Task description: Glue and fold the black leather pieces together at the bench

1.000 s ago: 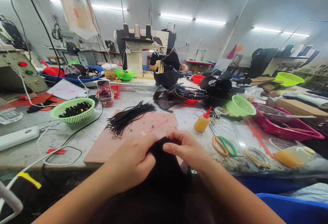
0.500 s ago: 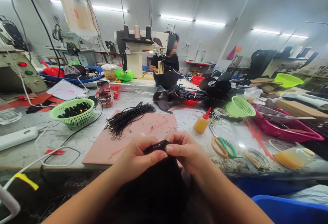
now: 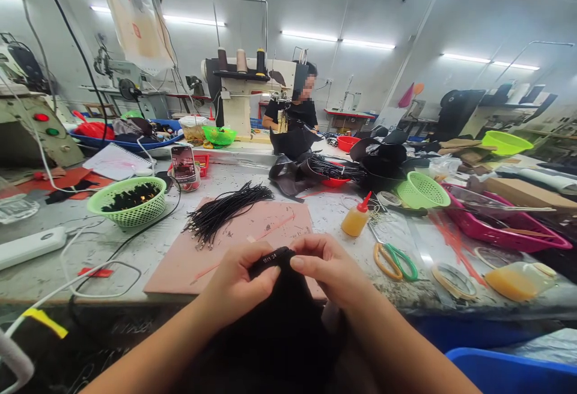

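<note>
My left hand (image 3: 243,283) pinches one end of a black soft piece (image 3: 278,258) that bears small white printed digits on its edge. At its other end, the fingers of my right hand (image 3: 331,268) close on the same piece, thumb on top. The piece is held up at the front edge of a pink board (image 3: 171,271); its lower part merges with dark clothing, so its full shape is unclear. Behind my hands, a bundle of thin black cords (image 3: 225,211) with small tips at the near end lies on the board.
Right of the board stand a glue bottle (image 3: 354,221) with a red nozzle, scissors (image 3: 396,262), tape rolls (image 3: 453,280) and a magenta basket (image 3: 505,226). To the left are a green basket (image 3: 128,214) and a propped phone (image 3: 183,163). A person (image 3: 295,109) sits behind a sewing machine (image 3: 237,106).
My left thumb has slid left along the black piece, baring more of the printed digits. Both hands still grip it, and the view has tilted slightly.
</note>
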`<state>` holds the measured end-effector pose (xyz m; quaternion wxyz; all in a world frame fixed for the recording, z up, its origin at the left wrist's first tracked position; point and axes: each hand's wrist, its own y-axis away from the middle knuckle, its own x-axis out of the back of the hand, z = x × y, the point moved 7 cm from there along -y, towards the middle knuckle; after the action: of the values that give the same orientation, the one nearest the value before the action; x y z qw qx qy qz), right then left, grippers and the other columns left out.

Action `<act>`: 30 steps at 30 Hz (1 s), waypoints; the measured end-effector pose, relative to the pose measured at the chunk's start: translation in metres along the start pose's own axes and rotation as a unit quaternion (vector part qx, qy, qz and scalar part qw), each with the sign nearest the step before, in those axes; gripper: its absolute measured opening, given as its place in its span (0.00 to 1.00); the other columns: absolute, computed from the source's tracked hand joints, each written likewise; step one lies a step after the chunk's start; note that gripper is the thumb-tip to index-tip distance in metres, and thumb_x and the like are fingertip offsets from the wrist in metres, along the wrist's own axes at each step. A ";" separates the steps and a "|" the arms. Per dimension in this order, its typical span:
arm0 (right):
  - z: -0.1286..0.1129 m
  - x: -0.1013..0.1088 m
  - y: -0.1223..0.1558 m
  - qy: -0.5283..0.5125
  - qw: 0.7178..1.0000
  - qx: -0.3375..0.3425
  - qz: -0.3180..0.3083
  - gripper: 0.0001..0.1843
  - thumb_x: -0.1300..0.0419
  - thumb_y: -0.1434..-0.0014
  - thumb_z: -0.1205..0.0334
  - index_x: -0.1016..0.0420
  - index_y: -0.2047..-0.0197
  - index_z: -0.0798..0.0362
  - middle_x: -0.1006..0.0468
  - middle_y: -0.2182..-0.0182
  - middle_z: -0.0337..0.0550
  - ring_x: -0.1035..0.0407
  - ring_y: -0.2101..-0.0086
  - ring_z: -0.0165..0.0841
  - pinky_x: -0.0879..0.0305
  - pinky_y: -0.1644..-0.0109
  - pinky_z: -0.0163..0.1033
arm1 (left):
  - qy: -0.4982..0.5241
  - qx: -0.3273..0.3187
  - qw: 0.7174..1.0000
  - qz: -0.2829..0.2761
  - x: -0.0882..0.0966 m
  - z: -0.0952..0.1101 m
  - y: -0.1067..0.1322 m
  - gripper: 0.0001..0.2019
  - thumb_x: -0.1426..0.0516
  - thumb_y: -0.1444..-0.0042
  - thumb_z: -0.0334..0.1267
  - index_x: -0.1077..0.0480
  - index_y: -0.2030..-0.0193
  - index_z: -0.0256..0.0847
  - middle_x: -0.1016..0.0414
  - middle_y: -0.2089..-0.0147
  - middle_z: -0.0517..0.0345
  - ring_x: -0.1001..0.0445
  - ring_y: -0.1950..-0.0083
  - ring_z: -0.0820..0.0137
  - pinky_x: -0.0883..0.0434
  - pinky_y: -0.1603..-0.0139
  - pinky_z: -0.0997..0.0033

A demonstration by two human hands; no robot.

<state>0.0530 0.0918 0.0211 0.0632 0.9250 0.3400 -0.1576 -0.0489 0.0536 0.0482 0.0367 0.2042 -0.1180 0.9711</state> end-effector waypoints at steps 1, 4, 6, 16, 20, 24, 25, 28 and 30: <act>-0.001 0.000 0.001 0.015 1.000 -0.001 0.005 0.16 0.29 0.65 0.53 0.27 0.77 0.55 0.29 0.79 0.35 0.37 0.76 0.26 0.40 0.71 0.32 | -0.006 0.002 1.000 -0.001 0.000 -0.001 0.000 0.10 0.48 0.55 0.40 0.36 0.80 0.36 0.40 0.81 0.62 0.40 0.77 0.74 0.40 0.76 0.74; -0.005 0.000 0.005 0.068 0.998 0.008 0.018 0.17 0.31 0.63 0.52 0.30 0.78 0.55 0.33 0.81 0.34 0.41 0.78 0.25 0.43 0.75 0.31 | -0.021 0.010 1.000 -0.001 0.000 -0.002 0.000 0.13 0.49 0.53 0.42 0.37 0.81 0.37 0.43 0.82 0.63 0.42 0.78 0.74 0.42 0.77 0.75; -0.009 -0.001 0.007 0.102 0.994 0.016 0.024 0.16 0.33 0.61 0.52 0.31 0.77 0.55 0.34 0.81 0.34 0.42 0.78 0.24 0.45 0.76 0.31 | -0.028 0.008 1.000 0.001 -0.001 0.000 0.000 0.13 0.50 0.53 0.42 0.39 0.83 0.37 0.46 0.83 0.64 0.44 0.79 0.76 0.44 0.79 0.75; -0.013 -0.005 0.012 0.177 0.983 0.040 0.007 0.11 0.39 0.56 0.54 0.31 0.75 0.54 0.35 0.81 0.36 0.42 0.79 0.26 0.45 0.78 0.31 | -0.032 -0.032 0.999 -0.012 -0.001 0.011 0.004 0.12 0.51 0.55 0.39 0.42 0.85 0.39 0.48 0.84 0.65 0.45 0.80 0.76 0.45 0.80 0.76; -0.019 -0.009 0.016 0.237 0.970 0.057 0.010 0.08 0.44 0.53 0.58 0.34 0.77 0.54 0.39 0.82 0.34 0.47 0.81 0.24 0.51 0.80 0.29 | -0.033 -0.030 0.999 -0.022 -0.002 0.007 0.005 0.12 0.47 0.55 0.40 0.42 0.84 0.38 0.47 0.83 0.66 0.46 0.80 0.77 0.46 0.80 0.77; -0.019 -0.013 0.018 0.235 0.970 0.057 0.005 0.10 0.44 0.51 0.58 0.37 0.78 0.54 0.41 0.82 0.34 0.48 0.81 0.23 0.52 0.80 0.29 | -0.001 0.001 0.999 -0.042 -0.006 0.002 0.004 0.14 0.46 0.54 0.41 0.43 0.84 0.38 0.50 0.83 0.67 0.49 0.80 0.78 0.49 0.81 0.77; -0.017 -0.012 0.018 0.219 0.974 0.054 0.005 0.10 0.44 0.52 0.57 0.37 0.78 0.54 0.41 0.82 0.34 0.48 0.80 0.23 0.52 0.80 0.29 | 0.013 0.003 0.999 -0.050 -0.007 0.001 0.004 0.14 0.46 0.54 0.41 0.43 0.84 0.38 0.50 0.83 0.67 0.49 0.80 0.78 0.49 0.81 0.77; -0.009 -0.011 0.019 0.165 0.985 0.038 0.008 0.12 0.42 0.52 0.54 0.38 0.77 0.53 0.42 0.82 0.33 0.50 0.80 0.23 0.54 0.80 0.29 | 0.044 -0.006 0.997 -0.065 -0.011 0.002 0.005 0.14 0.46 0.53 0.40 0.43 0.83 0.39 0.50 0.83 0.67 0.50 0.81 0.79 0.51 0.82 0.77; -0.006 -0.011 0.019 0.144 0.989 0.031 0.011 0.13 0.42 0.53 0.54 0.38 0.77 0.53 0.42 0.82 0.32 0.51 0.81 0.23 0.54 0.80 0.29 | 0.048 -0.019 0.997 -0.059 -0.011 0.004 0.005 0.15 0.46 0.53 0.40 0.45 0.84 0.39 0.51 0.84 0.67 0.51 0.81 0.79 0.52 0.82 0.77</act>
<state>0.0591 0.0718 0.0306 -0.0132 0.9433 0.3300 -0.0324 -0.0383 0.0472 0.0461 0.1034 0.1631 -0.1220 0.9736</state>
